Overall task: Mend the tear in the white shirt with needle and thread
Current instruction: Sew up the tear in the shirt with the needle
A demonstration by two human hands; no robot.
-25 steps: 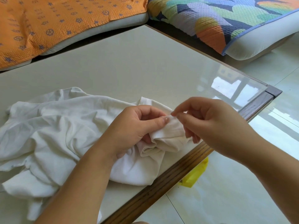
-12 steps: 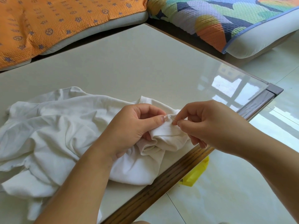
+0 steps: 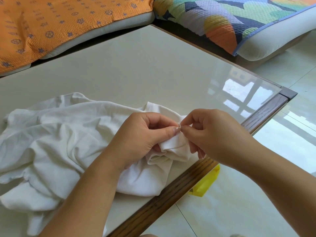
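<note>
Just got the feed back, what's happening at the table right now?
A person is working on the white shirt, which lies crumpled near the front edge of the glass-topped table. The left hand grips a bunched fold of it, thumb on top. The right hand pinches the top of that same fold, right against the left thumb tip. Any needle or thread there is too fine to make out, so how far the mending has got cannot be told.

I'm looking through the single head camera, tilting forward and down, close over the table's (image 3: 140, 71) wooden edge.
</note>
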